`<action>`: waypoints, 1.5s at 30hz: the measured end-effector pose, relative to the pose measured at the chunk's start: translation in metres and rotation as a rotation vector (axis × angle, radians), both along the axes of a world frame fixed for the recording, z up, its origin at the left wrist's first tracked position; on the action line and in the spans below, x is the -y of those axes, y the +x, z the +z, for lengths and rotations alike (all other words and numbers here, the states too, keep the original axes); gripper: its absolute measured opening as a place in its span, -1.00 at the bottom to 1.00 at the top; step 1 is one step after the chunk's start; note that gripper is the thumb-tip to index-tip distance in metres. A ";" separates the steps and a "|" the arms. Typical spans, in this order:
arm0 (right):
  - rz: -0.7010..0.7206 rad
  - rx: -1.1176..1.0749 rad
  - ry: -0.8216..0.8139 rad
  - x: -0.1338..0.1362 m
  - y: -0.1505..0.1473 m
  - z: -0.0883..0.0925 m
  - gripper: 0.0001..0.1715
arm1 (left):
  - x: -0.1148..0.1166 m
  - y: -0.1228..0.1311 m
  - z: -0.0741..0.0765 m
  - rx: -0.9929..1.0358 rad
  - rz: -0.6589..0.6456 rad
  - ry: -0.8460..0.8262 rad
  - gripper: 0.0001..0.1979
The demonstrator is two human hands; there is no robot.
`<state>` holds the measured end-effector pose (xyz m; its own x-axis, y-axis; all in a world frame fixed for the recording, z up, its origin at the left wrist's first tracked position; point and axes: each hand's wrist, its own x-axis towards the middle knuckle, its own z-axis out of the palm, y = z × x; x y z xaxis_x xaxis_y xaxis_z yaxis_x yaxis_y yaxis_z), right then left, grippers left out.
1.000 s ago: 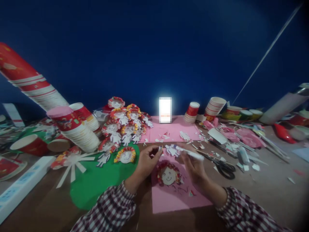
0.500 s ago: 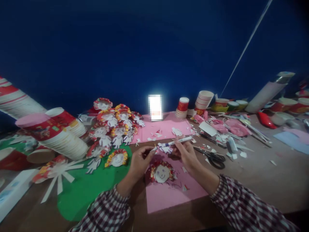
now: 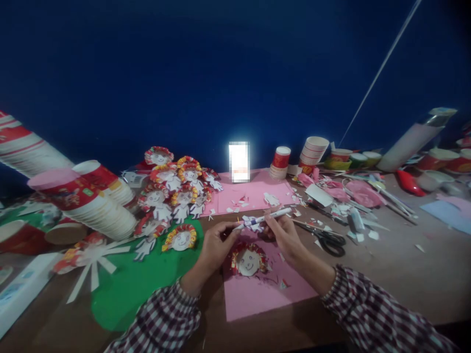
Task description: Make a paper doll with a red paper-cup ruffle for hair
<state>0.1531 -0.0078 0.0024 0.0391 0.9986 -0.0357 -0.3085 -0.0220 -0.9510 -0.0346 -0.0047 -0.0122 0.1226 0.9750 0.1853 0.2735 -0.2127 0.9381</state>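
Observation:
My right hand [image 3: 283, 234] grips a white marker pen [image 3: 265, 218] that lies nearly level above the table. My left hand [image 3: 217, 242] pinches the pen's left end, where the cap sits. Both hands hover over a pink paper sheet [image 3: 257, 289]. On that sheet lies a paper-cup doll face [image 3: 248, 259] with a drawn smile and a red and yellow curled rim. Both sleeves are checked.
Black scissors [image 3: 326, 239] lie right of my hands. A green sheet [image 3: 125, 289] with another doll face [image 3: 181, 238] lies left, behind it a heap of finished dolls [image 3: 176, 189] and stacks of red paper cups [image 3: 84, 201]. A bright phone screen [image 3: 239, 162] stands at the back. Paper scraps litter the right.
The pen has swung from pointing right and down to nearly level, and my left hand has closed on its left end. The view has shifted slightly.

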 end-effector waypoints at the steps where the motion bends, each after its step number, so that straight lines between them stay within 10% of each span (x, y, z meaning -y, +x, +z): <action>1: 0.017 -0.013 0.009 0.001 -0.001 0.000 -0.55 | 0.000 0.000 0.001 -0.003 -0.008 0.005 -0.73; 33: 0.125 -0.033 -0.012 0.000 0.002 0.002 -0.58 | 0.008 0.001 0.000 -0.164 -0.061 0.421 -0.74; 40: -0.119 0.084 0.122 -0.020 0.032 0.000 -0.61 | 0.006 -0.004 0.000 -0.234 0.012 0.491 -0.76; 45: -0.320 0.638 0.358 -0.020 0.061 -0.011 -0.74 | -0.003 -0.006 -0.007 -0.196 0.051 0.448 -0.80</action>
